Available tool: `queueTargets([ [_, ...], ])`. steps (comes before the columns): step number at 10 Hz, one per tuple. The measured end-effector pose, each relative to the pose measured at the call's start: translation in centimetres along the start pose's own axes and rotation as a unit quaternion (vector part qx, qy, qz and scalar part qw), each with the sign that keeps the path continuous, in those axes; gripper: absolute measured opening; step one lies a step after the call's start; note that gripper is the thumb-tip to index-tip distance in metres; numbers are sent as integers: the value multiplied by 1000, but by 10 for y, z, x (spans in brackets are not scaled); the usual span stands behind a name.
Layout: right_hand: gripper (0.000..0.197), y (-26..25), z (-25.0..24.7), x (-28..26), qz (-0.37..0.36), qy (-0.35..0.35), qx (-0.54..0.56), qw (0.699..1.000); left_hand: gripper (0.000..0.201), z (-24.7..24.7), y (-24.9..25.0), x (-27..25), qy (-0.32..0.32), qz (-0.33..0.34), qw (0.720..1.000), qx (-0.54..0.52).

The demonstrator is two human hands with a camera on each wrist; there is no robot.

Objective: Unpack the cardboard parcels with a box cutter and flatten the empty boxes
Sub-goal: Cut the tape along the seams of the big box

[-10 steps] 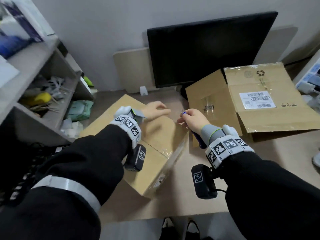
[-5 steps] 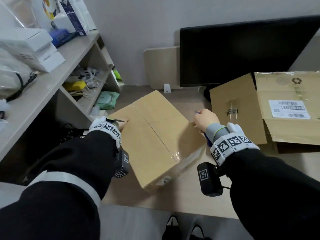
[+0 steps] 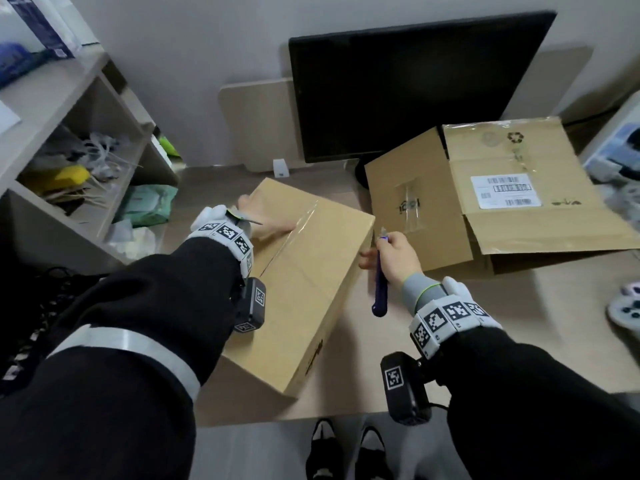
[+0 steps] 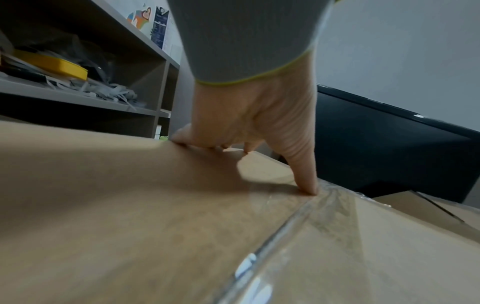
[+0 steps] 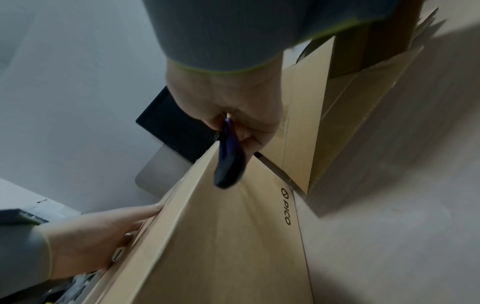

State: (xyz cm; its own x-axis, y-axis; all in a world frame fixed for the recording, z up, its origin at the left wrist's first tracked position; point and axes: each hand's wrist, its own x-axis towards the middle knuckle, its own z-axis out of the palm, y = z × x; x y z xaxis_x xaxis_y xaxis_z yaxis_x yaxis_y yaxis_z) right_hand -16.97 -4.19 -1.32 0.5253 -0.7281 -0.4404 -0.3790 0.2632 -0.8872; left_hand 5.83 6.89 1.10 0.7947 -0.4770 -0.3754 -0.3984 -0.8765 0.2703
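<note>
Head view: sealed parcel [image 3: 304,289] lies on the desk [image 3: 519,306] at centre, clear tape seam [image 3: 294,230] running along its top, uncut as far as can be seen. Left hand [image 3: 266,223] lies on the far left part of the lid, fingers straight and spread, thumb tip pressed just beside the tape; left wrist view confirms contact. Right hand [image 3: 394,254] has its fingers curled tight round the purple box cutter [image 3: 381,289], short blade tip pointing up and away, held just off the parcel's far right corner and, as far as I can tell, not touching the cardboard. Judged step: bracing the box before the first cut. Next move calls for bringing the blade to the far end of the seam and drawing it shallow along the tape, with the left thumb kept out of the line. Surface: pale wood-tone desk, smooth. An opened box [image 3: 485,202] with flaps spread and a shipping label sits to the right, not yet flattened. Dark monitor [image 3: 408,88] stands behind against a plain wall; cluttered shelf unit [image 3: 69,150] to the left; shoes visible below the desk edge.
</note>
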Motion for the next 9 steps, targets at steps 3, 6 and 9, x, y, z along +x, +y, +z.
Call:
queueTargets([
  [3, 9, -13, 2, 31, -6, 9, -120, 993, 108, -6, 14, -21, -22, 16, 995, 98],
  [6, 8, -22, -12, 15, 56, -69, -94, 992, 115, -10, 5, -3, -91, 47, 986, 134],
  [9, 7, -19, 15, 2, 62, -200, -109, 972, 88, 20, 53, 11, -35, 126, 983, 127],
])
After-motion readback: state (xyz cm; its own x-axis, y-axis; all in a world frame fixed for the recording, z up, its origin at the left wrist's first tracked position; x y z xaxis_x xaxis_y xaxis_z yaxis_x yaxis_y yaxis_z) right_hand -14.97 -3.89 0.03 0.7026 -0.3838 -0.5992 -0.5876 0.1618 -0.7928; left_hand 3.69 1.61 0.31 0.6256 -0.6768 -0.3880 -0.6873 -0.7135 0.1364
